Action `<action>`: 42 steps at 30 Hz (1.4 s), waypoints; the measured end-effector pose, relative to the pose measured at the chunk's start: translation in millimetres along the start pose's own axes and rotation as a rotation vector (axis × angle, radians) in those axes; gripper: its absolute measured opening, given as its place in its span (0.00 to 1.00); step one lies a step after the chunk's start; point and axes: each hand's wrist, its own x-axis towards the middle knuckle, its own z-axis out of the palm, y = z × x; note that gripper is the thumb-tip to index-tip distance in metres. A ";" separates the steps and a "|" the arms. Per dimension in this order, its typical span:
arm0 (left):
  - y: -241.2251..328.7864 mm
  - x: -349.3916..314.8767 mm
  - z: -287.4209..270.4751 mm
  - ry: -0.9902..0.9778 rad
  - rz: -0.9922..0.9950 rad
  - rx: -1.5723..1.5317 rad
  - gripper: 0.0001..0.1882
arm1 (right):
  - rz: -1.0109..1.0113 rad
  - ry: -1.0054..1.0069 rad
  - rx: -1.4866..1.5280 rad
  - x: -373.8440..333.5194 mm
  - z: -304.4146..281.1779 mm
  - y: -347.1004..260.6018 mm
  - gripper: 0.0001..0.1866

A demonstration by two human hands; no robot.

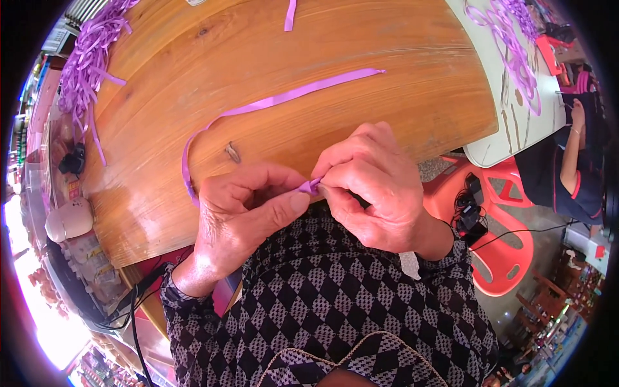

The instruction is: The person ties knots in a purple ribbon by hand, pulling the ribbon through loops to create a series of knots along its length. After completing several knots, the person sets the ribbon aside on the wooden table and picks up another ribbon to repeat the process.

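Bench [425, 97] towards twelve o'clock, my left grip [238, 216] and right grip [380, 193] both pinch the ribbon [309, 187] between them, equally near, its short visible stretch running roughly nine to three.

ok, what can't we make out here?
All head view:
Whether the long ribbon joins the held piece: hidden by the left hand.
Ribbon pinched in the right hand: hidden by its fingers.
Short strip: upper end cut off by top edge.
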 end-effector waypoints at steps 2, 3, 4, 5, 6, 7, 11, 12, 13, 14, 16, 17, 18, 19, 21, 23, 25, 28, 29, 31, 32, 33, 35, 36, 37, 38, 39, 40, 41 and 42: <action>-0.3 1.6 0.1 0.009 0.006 0.052 0.08 | 0.002 -0.017 -0.029 1.1 -0.2 -0.7 0.14; -1.8 2.9 0.1 0.022 -0.001 0.028 0.07 | 0.005 -0.016 -0.030 1.6 -0.1 0.7 0.14; -2.4 2.3 0.9 0.036 -0.001 0.005 0.07 | -0.029 0.011 -0.056 2.0 -0.9 0.7 0.14; -2.2 1.7 2.6 0.033 0.004 0.005 0.07 | -0.064 0.039 -0.083 2.3 -1.7 0.2 0.14; -1.8 1.2 5.2 0.047 0.021 -0.031 0.07 | -0.067 0.040 -0.087 1.9 -3.1 -1.2 0.14; -2.7 2.2 6.4 0.064 0.031 -0.067 0.06 | -0.046 0.043 -0.075 0.8 -3.7 -0.7 0.13; -9.2 6.2 6.0 0.061 0.048 -0.046 0.05 | -0.021 0.028 -0.059 -1.1 -2.4 1.5 0.11; -12.0 8.9 4.4 0.055 0.230 0.111 0.06 | -0.019 0.027 -0.060 -1.1 -2.5 1.1 0.11; -13.0 10.5 3.3 0.049 0.413 0.270 0.06 | -0.022 0.023 -0.055 -0.7 -3.1 0.7 0.11; -11.7 10.2 3.1 0.048 0.413 0.270 0.06 | -0.025 0.019 -0.050 -0.3 -3.7 0.1 0.11; -7.9 8.9 2.8 0.049 0.357 0.145 0.06 | -0.029 0.020 -0.051 0.6 -4.9 -1.8 0.11; -8.3 8.3 2.9 0.050 0.358 0.146 0.06 | -0.033 0.021 -0.050 1.3 -5.3 -2.4 0.11; -9.3 7.4 3.4 0.044 0.315 0.090 0.05 | -0.035 0.022 -0.050 2.1 -5.6 -2.5 0.11; -10.2 6.6 4.2 0.037 0.271 0.033 0.05 | -0.036 0.031 -0.042 2.1 -6.0 -2.5 0.10; -7.5 4.6 5.6 0.063 0.193 -0.012 0.05 | -0.037 0.041 -0.035 1.9 -6.7 -2.3 0.10; -6.0 4.4 6.8 0.085 0.115 -0.059 0.05 | -0.025 0.056 -0.029 0.4 -6.7 -2.1 0.10; -5.2 4.9 8.4 0.089 0.068 -0.069 0.06 | -0.023 0.054 -0.031 -0.7 -6.5 -1.8 0.10; -9.2 6.9 11.2 0.084 0.052 -0.050 0.07 | -0.030 0.048 -0.026 -1.1 -5.6 -0.6 0.09; -8.7 7.0 11.7 0.083 0.052 -0.051 0.07 | -0.039 0.043 -0.020 -0.9 -5.8 -0.4 0.09; -7.7 7.9 12.1 0.073 0.018 -0.147 0.06 | -0.012 0.022 0.015 1.0 -8.3 -2.0 0.10; -9.4 9.3 11.5 0.073 0.019 -0.147 0.06 | 0.015 0.001 0.051 1.7 -9.4 -2.3 0.11; -12.8 11.3 10.4 0.061 0.090 -0.142 0.05 | 0.015 0.002 0.050 1.5 -10.8 -1.3 0.11; -16.3 13.0 9.1 0.056 0.164 -0.136 0.05 | 0.033 0.050 0.091 1.8 -12.3 1.3 0.17; -17.1 13.5 8.9 0.052 0.170 -0.147 0.04 | 0.031 0.049 0.093 2.0 -10.9 1.9 0.17; -17.1 13.9 9.6 0.042 0.174 -0.158 0.04 | 0.023 0.056 0.091 1.5 -9.7 1.9 0.19; -16.0 13.4 10.7 0.040 0.173 -0.159 0.04 | 0.015 0.062 0.089 1.2 -9.2 1.8 0.22; -14.1 12.2 12.0 0.054 0.143 -0.184 0.04 | 0.017 0.063 0.087 1.1 -9.7 1.5 0.22; -13.4 11.5 12.7 0.070 0.114 -0.210 0.04 | -0.005 0.031 0.079 1.2 -10.0 1.7 0.22; -13.7 11.5 12.6 0.070 0.114 -0.210 0.04 | -0.026 -0.002 0.070 1.3 -10.0 1.8 0.23; -14.1 11.4 12.1 0.072 0.112 -0.203 0.04 | -0.026 -0.002 0.070 1.3 -9.4 1.9 0.23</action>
